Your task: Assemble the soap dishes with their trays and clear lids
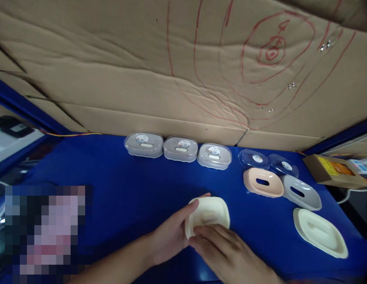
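Currently: Cream Dish Between Left Hand and Right Hand

Position: the cream dish is at the near middle of the scene, in front of the blue desk. Whether it touches the desk cannot be determined. It lies to the right of the left palm and beyond the right knuckles. Both hands are in contact; neither is clearly nearer. The long axis cannot be confirmed because the right hand covers the near side.

Fingers: the left hand is closed on the left end, thumb over the rim, other fingers behind the wall. The right fingers are bent together over the near rim; whether they pinch anything cannot be determined.

Appearance: the cream dish is shallow, with rounded corners, its hollow turned upward and a blurred darker patch on its floor.

Surroundings: a second cream dish rests at right on the desk; a peach dish and a grey dish stand farther off, side by side.
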Motion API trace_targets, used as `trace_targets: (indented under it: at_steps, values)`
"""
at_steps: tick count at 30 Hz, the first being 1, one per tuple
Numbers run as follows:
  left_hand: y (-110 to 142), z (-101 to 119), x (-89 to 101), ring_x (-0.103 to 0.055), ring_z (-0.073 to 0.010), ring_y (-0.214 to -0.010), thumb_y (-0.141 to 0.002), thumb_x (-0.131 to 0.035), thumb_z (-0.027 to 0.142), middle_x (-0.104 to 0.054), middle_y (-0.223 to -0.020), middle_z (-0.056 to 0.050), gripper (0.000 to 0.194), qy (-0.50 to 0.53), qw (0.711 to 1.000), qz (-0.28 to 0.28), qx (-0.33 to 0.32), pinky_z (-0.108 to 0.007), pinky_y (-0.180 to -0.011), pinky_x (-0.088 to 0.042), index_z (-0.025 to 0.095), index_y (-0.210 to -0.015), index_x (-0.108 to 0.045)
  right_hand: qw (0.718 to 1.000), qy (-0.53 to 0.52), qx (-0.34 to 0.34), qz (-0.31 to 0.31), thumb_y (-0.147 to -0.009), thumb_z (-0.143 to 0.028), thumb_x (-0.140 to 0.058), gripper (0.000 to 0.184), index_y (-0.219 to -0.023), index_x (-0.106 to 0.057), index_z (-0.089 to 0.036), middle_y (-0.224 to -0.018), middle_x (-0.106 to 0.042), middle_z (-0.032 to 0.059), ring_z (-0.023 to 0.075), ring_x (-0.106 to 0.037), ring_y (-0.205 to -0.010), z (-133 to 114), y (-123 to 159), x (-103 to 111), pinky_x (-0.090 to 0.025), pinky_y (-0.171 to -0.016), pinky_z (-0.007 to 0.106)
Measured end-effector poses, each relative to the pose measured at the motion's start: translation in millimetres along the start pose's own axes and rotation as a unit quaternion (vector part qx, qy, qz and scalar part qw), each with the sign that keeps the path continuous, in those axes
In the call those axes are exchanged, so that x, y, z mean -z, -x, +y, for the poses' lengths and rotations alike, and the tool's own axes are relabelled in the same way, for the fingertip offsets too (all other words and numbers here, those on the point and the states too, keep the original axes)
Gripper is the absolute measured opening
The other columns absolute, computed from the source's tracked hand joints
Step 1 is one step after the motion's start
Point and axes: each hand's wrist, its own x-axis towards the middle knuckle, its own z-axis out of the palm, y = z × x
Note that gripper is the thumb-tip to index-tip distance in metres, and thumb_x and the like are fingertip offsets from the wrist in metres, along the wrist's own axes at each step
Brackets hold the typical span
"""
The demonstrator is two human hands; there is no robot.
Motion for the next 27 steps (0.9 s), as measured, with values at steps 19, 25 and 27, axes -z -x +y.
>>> trace_targets:
  at_steps: [19,25,27]
  values:
    - [1,26,-2.3,-0.070,-0.0457,-0.126,-0.103,-0.047,0.051,-0.079,-0.131,-0.018,0.057,0.088,0.994,0.035,-0.049,-0.071,-0.105,-0.054,0.010,-0.130,-0.076,0.938,0.132,-0.298,-0.119,-0.086,-0.043,-0.076,0.081,-0.159,-0.043,-0.038,-0.155,-0.056,0.0143,0.0447,-0.059,-0.140,168,72,44,-0.052,-0.108,0.067]
    - [-3,25,-4.9,-0.073,-0.0423,-0.123,-0.107,-0.052,0.049,-0.077,-0.134,-0.013,0.043,0.074,0.992,0.080,-0.057,-0.069,-0.102,-0.057,0.019,-0.130,-0.075,0.959,0.066,-0.262,-0.087,-0.087,-0.033,-0.074,0.077,-0.158,-0.044,-0.041,-0.156,-0.052,0.0115,0.0447,-0.050,-0.149,168,64,40,-0.044,-0.117,0.070]
    - [-5,23,-1.4,-0.071,-0.0412,-0.125,-0.109,-0.049,0.052,-0.076,-0.136,-0.012,0.046,0.078,0.993,0.077,-0.054,-0.068,-0.103,-0.057,0.021,-0.132,-0.074,0.957,0.048,-0.271,-0.092,-0.090,-0.035,-0.074,0.071,-0.156,-0.047,-0.040,-0.157,-0.051,0.0111,0.0418,-0.051,-0.149,167,58,43,-0.047,-0.115,0.067]
